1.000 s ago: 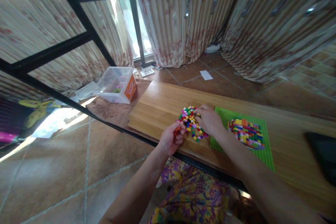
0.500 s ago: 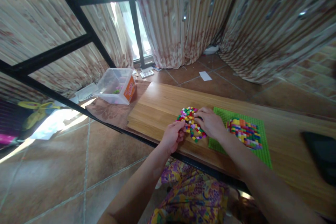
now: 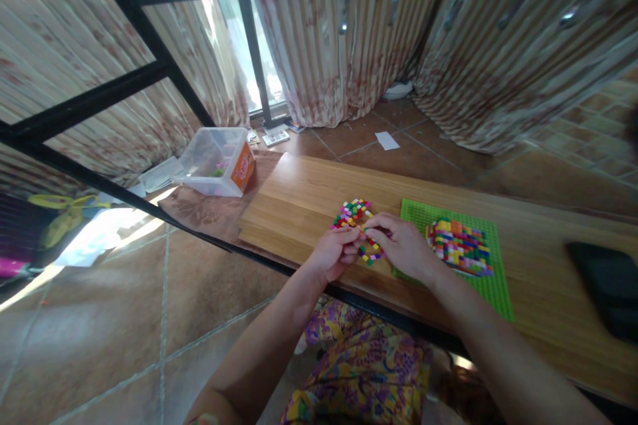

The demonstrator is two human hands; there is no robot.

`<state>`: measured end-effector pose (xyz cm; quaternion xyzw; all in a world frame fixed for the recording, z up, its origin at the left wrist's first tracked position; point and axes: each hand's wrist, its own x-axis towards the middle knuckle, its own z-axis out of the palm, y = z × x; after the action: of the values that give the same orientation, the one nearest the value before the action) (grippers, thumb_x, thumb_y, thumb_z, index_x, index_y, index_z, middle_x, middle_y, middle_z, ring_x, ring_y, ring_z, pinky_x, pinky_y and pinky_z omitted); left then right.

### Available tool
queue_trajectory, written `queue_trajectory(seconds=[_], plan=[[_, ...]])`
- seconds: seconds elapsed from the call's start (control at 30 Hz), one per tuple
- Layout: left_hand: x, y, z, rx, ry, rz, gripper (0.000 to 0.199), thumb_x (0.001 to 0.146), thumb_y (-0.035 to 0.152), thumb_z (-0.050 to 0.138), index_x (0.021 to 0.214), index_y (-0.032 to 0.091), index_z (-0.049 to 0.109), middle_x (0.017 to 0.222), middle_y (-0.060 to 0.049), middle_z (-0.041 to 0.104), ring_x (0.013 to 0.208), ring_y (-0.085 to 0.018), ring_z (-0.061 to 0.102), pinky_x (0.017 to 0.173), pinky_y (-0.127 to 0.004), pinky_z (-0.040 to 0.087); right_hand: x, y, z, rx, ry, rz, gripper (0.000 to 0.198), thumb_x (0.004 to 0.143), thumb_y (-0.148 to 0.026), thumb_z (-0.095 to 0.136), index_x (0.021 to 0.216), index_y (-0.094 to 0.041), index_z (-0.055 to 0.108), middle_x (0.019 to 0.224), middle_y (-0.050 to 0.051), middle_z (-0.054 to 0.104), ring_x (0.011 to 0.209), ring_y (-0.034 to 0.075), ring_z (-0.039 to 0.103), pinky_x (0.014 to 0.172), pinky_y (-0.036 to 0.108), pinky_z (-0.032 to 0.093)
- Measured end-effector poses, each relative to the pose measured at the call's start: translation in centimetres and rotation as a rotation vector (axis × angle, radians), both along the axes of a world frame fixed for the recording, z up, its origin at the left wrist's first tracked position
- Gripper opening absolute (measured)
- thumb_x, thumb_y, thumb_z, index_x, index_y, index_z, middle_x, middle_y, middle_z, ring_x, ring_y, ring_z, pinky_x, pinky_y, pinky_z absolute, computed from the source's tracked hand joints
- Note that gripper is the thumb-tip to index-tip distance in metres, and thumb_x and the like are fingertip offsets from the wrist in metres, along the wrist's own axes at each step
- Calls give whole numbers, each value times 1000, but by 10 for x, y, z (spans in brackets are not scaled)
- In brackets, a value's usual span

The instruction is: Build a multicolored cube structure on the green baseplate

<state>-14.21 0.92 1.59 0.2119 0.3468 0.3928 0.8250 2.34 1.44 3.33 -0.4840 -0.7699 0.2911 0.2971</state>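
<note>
Over a loose pile of small coloured toy bricks (image 3: 353,210) on the wooden table, both hands meet at the fingertips. My left hand (image 3: 336,251) is closed in a pinch, thumb and forefinger on a tiny toy brick. Opposite it, my right hand (image 3: 403,246) also pinches at the same spot; the small bricks at the tips are partly hidden by the fingers. To the right lies a green studded baseplate (image 3: 411,212). A block of multicoloured bricks (image 3: 461,249) in rows is built up on it, beside my right wrist.
A clear plastic box (image 3: 214,159) with an orange label and a few pieces inside stands beyond the table's left end. A black flat object (image 3: 605,285) lies on the wooden table (image 3: 304,192) at right. A dark metal frame (image 3: 164,70) rises at left.
My right hand has come down from the brick pile toward my left hand, and their fingertips now meet. More of the pile's far part shows. The view has shifted slightly.
</note>
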Motion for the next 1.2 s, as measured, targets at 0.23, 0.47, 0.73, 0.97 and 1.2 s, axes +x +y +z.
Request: queue_trajectory(seconds=[0.23,0.47,0.73,0.97,1.2], plan=[[1,1,-1,3,45,92,23,71,24,74,69,10,56,60,3,50,42,1,23,38,-14,10,8,18,-27,50,-138,-210,14,83,-19,57,88,-19,71,85,5,70,80,19,64,76,31,45],[5,0,0,37,87,107,31,70,32,77,70,10,55,59,4,47,41,1,23,39,-15,10,-2,10,-16,-21,17,-151,22,85,-29,59,100,-21,73,89,4,71,77,17,63,71,29,46],[2,0,1,50,33,18,36,64,35,82,67,11,55,55,7,40,41,1,20,39,-16,8,-10,0,-9,-243,394,-110,21,79,-38,64,79,-20,75,77,3,73,73,17,65,72,30,48],[7,16,3,18,244,85,39,70,44,77,65,10,58,53,4,45,39,1,25,38,-17,9,-2,3,-25,-281,532,-392,33,70,-47,68,84,-17,74,67,2,69,60,14,58,59,28,47],[15,29,5,29,458,84,45,75,52,70,62,11,58,48,5,42,36,0,26,38,-19,10,7,11,-29,-308,525,-524,30,69,-38,66,88,-16,71,63,1,66,55,14,56,52,26,44]])
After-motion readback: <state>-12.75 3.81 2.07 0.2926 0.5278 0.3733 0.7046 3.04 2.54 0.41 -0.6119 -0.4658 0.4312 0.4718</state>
